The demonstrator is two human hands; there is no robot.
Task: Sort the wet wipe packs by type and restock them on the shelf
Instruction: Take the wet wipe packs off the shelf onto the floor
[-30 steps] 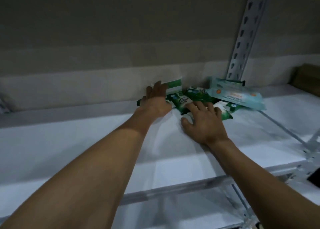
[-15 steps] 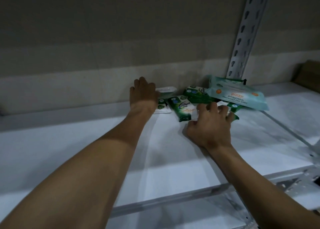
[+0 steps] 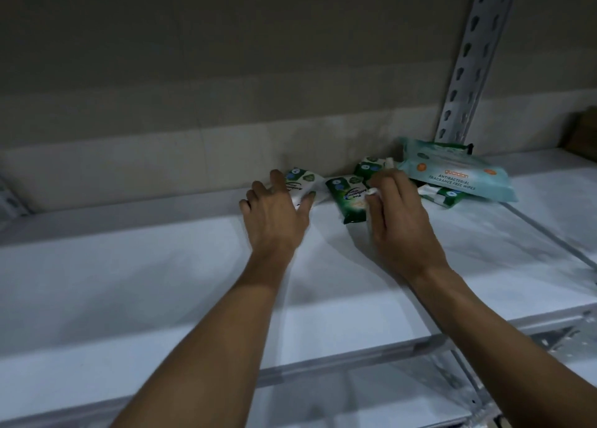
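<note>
The white shelf [image 3: 161, 282] held everything. Biggest item, a light blue antibacterial pack [image 3: 458, 174], sat just right of the right hand [image 3: 400, 224], whose fingers [image 3: 376, 188] were curled, pinching a small white pack corner [image 3: 372, 192]. A green pack [image 3: 347, 198] lay between both hands. The left hand [image 3: 274, 217] had its fingers spread, resting on a white-green pack [image 3: 302, 182].

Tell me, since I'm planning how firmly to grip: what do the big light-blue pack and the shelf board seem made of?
The light-blue pack looks like soft printed plastic film, slightly glossy; it sags and creases. The shelf board looks like rigid white laminated board, smooth and matt; core not visible.
</note>
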